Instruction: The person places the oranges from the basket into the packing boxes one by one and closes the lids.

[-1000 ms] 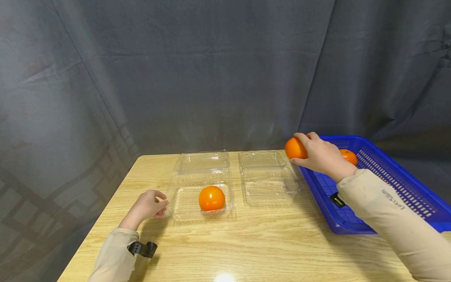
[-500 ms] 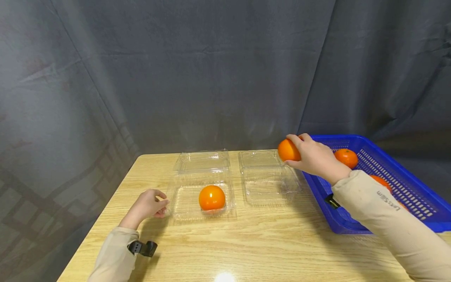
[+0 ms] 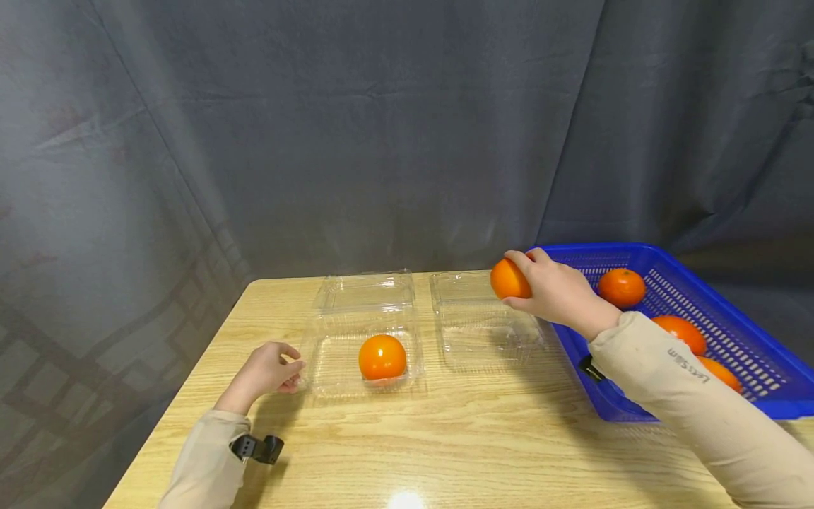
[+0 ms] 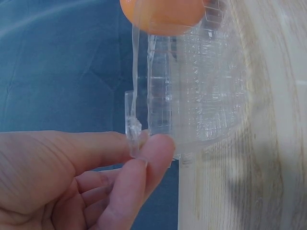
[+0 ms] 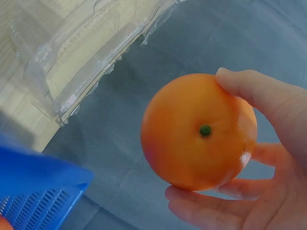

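Observation:
My right hand [image 3: 562,293] grips an orange [image 3: 509,278] in the air, above the far right part of the second clear container. The right wrist view shows that orange [image 5: 196,134] with a green stem, thumb on one side and fingers on the other. With thumb and fingers, my left hand [image 3: 267,371] pinches the left rim of a clear plastic clamshell container [image 3: 337,364], as the left wrist view shows on its plastic edge [image 4: 132,127]. Another orange [image 3: 382,358] sits in that container's front tray, towards the right. Its lid lies folded back.
A second open clear clamshell [image 3: 473,343] lies to the right of the first. At the right stands a blue perforated basket [image 3: 610,410] with oranges [image 3: 622,288] inside, partly covered by my right forearm. A grey curtain [image 3: 381,141] hangs behind the wooden table [image 3: 445,438].
My right hand has carried its orange leftward, away from the basket and over the second container. More oranges in the basket have come into sight. My left hand stays put.

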A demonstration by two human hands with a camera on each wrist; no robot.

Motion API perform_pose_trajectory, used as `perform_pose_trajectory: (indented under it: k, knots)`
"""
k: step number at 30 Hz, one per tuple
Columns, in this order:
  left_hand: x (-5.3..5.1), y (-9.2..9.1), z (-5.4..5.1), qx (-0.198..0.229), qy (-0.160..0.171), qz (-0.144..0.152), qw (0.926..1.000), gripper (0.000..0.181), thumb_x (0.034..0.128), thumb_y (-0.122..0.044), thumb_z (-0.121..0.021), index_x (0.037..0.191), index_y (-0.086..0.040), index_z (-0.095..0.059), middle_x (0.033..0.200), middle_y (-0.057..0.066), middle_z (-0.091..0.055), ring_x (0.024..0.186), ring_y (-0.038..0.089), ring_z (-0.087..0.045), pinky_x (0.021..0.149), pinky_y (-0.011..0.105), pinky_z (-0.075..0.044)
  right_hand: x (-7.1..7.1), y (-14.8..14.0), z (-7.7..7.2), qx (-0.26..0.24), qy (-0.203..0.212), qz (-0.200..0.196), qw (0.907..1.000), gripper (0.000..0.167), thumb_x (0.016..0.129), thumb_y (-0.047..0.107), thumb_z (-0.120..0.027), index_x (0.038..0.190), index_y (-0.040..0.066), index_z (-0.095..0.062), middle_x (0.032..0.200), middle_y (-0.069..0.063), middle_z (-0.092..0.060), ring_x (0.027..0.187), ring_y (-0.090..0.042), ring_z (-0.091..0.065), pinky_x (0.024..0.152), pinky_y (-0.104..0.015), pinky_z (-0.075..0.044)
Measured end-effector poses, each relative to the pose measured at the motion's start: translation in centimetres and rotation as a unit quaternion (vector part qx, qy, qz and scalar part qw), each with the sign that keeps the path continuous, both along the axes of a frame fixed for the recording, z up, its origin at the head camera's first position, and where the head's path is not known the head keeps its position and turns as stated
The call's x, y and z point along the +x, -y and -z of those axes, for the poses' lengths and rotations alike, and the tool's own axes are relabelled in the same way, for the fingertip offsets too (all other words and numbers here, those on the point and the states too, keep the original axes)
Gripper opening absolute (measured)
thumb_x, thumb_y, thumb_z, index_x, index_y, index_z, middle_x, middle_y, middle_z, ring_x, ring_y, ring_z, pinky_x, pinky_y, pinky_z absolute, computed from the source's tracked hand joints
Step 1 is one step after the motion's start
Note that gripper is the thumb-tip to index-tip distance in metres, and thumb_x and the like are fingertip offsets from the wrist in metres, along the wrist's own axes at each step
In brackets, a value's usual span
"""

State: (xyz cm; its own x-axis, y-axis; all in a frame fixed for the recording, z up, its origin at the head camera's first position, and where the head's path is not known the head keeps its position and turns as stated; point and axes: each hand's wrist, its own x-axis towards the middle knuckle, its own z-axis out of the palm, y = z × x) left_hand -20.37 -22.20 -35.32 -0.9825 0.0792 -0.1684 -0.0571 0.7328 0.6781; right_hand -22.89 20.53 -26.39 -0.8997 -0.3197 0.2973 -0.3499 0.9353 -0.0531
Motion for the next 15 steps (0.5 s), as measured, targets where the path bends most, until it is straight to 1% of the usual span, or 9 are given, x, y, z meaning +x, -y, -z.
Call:
perform_pose_trajectory:
  k: [6, 13, 15]
  knots:
    - [0.01, -0.01, -0.11, -0.002, -0.005, 0.004, 1.0, 0.035, 0.0907, -0.005, -0.055, 0.116, 0.018, -0.051, 0.071, 0.013, -0.064, 0.055, 0.011, -0.061, 0.054, 0.028, -0.057, 0.16, 0.38, 0.17, -0.001, -0.011, -0.008, 0.9999, 0.068, 0.074, 0.034, -0.076, 0.129, 0.005, -0.048, 0.107, -0.027, -0.055, 0.068, -0.033, -0.061, 0.056, -0.045, -0.054]
    - [-0.03, 0.01, -0.03, -0.003, -0.005, 0.002, 1.0, 0.034, 0.0906, -0.005, -0.055, 0.115, 0.018, -0.052, 0.072, 0.013, -0.064, 0.055, 0.011, -0.061, 0.054, 0.028, -0.057, 0.34, 0.84, 0.38, -0.003, -0.001, -0.011, 0.9999, 0.068, 0.075, 0.033, -0.076, 0.131, 0.006, -0.047, 0.109, -0.026, -0.054, 0.071, -0.033, -0.061, 0.058, -0.046, -0.054]
    - [-0.02, 0.0, 0.0, -0.005, -0.005, 0.001, 1.0, 0.034, 0.0905, -0.006, -0.055, 0.115, 0.018, -0.052, 0.071, 0.013, -0.064, 0.055, 0.011, -0.061, 0.054, 0.028, -0.057, 0.34, 0.97, 0.48, -0.003, -0.004, -0.014, 0.9999, 0.068, 0.075, 0.033, -0.076, 0.131, 0.006, -0.048, 0.109, -0.026, -0.055, 0.071, -0.033, -0.061, 0.057, -0.046, -0.053]
